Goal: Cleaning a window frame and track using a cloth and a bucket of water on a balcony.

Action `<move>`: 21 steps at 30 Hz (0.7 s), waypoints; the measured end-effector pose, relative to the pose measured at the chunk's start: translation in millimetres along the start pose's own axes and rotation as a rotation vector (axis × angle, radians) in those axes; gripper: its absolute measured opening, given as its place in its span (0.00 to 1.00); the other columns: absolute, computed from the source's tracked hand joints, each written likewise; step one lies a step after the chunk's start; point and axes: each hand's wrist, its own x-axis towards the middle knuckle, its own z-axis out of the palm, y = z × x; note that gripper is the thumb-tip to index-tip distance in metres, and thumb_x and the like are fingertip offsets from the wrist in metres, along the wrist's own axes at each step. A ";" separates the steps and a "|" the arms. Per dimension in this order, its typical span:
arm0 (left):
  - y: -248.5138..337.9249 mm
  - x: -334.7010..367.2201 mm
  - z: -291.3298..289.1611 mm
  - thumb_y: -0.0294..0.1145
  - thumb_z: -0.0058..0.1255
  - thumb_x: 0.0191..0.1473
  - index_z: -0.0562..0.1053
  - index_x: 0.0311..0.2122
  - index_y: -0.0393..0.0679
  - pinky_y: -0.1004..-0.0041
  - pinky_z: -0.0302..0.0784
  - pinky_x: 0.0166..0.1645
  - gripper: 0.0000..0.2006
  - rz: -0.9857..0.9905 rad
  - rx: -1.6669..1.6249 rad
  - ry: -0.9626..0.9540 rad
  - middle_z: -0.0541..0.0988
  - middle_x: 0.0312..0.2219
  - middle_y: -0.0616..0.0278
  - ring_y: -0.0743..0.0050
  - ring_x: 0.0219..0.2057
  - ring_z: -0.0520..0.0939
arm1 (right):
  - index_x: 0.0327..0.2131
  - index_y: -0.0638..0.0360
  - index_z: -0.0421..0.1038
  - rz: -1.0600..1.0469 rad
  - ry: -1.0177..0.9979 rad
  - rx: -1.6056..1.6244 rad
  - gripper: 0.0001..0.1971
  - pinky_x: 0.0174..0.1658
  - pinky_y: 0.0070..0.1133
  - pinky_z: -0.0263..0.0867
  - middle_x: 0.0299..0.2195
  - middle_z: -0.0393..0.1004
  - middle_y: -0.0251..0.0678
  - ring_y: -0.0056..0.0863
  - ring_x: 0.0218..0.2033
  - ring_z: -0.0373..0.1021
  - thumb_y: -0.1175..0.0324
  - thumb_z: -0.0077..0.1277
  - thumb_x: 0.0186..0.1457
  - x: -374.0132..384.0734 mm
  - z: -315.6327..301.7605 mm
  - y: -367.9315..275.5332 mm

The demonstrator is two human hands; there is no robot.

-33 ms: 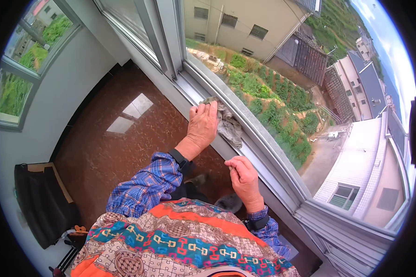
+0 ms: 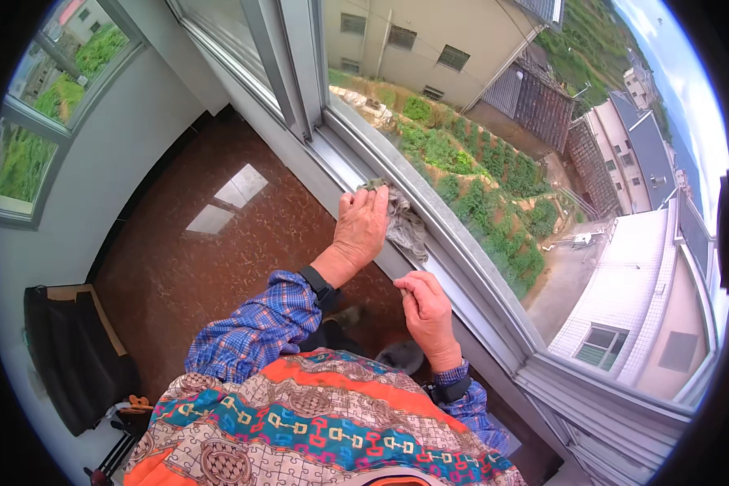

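Note:
A crumpled grey rag (image 2: 407,227) lies on the metal track of the window sill (image 2: 344,166). My left hand (image 2: 360,228) presses on the rag, its fingers bent over the rag's upper left part. Lower and to the right, my right hand (image 2: 431,317) is closed beside the inner edge of the sill, thumb against curled fingers. Whether anything small sits in that pinch is hidden. Both wrists carry dark bands, and a patterned apron (image 2: 324,405) covers my front.
A sliding window frame (image 2: 292,73) stands at the upper left end of the track. Below the sill is a glossy brown floor (image 2: 194,202). By the left wall sits a black object (image 2: 77,356). Outside, a green garden (image 2: 478,186) and houses lie far below.
My left hand and the rag have slid slightly right and down along the track. My right hand stays where it was.

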 end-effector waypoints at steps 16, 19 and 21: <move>-100.2 57.7 -26.1 0.26 0.52 0.53 0.72 0.46 0.44 0.61 0.62 0.50 0.14 -0.015 0.175 0.160 0.80 0.37 0.64 0.65 0.44 0.75 | 0.41 0.63 0.75 0.199 0.126 -0.067 0.12 0.44 0.27 0.73 0.46 0.72 0.44 0.40 0.45 0.74 0.85 0.50 0.53 12.7 15.7 4.6; -96.8 69.5 -13.1 0.30 0.53 0.52 0.66 0.49 0.36 0.59 0.61 0.52 0.20 -0.080 0.196 0.057 0.77 0.41 0.56 0.59 0.49 0.72 | 0.39 0.63 0.76 0.199 0.115 -0.056 0.10 0.43 0.26 0.73 0.43 0.73 0.43 0.38 0.42 0.75 0.84 0.51 0.54 7.7 24.5 2.3; -92.1 83.2 -3.2 0.32 0.54 0.49 0.64 0.49 0.36 0.58 0.60 0.55 0.22 -0.265 0.272 -0.104 0.77 0.41 0.51 0.54 0.50 0.70 | 0.38 0.62 0.76 0.181 0.117 -0.053 0.10 0.43 0.26 0.73 0.42 0.74 0.42 0.37 0.41 0.75 0.84 0.51 0.54 7.8 31.5 0.4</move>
